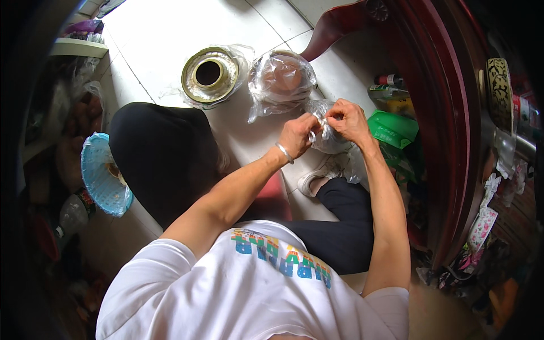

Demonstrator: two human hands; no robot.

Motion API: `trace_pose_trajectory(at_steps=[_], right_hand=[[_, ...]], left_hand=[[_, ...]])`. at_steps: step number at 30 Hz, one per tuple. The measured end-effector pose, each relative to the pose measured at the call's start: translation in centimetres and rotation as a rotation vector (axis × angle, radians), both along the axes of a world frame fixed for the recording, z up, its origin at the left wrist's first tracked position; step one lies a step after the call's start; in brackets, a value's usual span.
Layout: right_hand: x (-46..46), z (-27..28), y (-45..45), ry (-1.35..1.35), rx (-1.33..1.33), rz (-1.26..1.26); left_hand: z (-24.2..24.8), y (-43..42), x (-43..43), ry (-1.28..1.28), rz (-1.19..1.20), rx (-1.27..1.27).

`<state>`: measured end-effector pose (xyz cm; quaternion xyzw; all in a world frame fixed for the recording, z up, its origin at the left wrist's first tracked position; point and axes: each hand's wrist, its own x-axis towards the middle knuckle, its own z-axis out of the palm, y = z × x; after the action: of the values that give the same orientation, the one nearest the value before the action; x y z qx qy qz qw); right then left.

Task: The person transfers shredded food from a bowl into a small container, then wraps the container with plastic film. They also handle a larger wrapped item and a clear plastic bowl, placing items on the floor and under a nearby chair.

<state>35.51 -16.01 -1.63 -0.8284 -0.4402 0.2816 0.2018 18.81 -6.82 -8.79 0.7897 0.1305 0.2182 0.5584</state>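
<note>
My left hand (300, 134) and my right hand (347, 121) meet over a clear plastic bag (331, 143) on the tiled floor. Both pinch the gathered, twisted neck of this bag between thumb and fingers. What the bag holds is hard to make out. Just beyond it stands a round vessel wrapped in clear plastic (282, 78), with something reddish-brown showing through. To its left is a gold-rimmed round tin (210, 75) with a dark hole at its centre, plastic film bunched around its side.
A dark red carved wooden furniture piece (425, 106) curves along the right. Near it lie a green plastic package (392, 127) and bottles (387, 91). A blue plastic basket (106, 174) sits by my left knee, with a clear bottle (74, 212) behind it.
</note>
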Motion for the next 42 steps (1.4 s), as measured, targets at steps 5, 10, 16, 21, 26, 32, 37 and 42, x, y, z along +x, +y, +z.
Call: trace_pose_trajectory(at_steps=[5, 10, 16, 21, 26, 32, 37, 42], right_hand=[[-1.2, -0.1, 0.0, -0.12, 0.094, 0.01], [-1.4, 0.7, -3.1, -0.097, 0.272, -0.28], [-0.9, 4.2, -15.7, -0.225, -0.275, -0.71], [-2.7, 2.6, -22.3, -0.328, -0.588, -0.615], [-4.9, 0.0, -21.6, 0.008, -0.441, -0.576], [-6.4, 1.8, -21.4, -0.015, -0.053, -0.696], [-7.5, 0.2, -22.2, -0.479, -0.426, -0.464], [-8.1, -3.3, -19.2, -0.316, -0.595, -0.44]], left_hand=[[0.4, -0.9, -1.2, 0.02, -0.052, 0.113], [0.0, -1.5, -2.1, 0.019, 0.079, 0.028], [-1.1, -3.2, -4.6, 1.041, -0.393, -0.207], [-0.3, -7.9, -5.4, 0.734, -0.741, -0.166], [0.3, -9.3, -3.9, 0.618, -0.67, -0.355], [-1.7, -10.8, -2.0, 0.778, -0.618, -0.765], [-2.3, -11.3, -2.0, 0.788, -0.661, -0.866], [-1.3, -10.6, -2.3, 0.79, -0.677, -0.882]])
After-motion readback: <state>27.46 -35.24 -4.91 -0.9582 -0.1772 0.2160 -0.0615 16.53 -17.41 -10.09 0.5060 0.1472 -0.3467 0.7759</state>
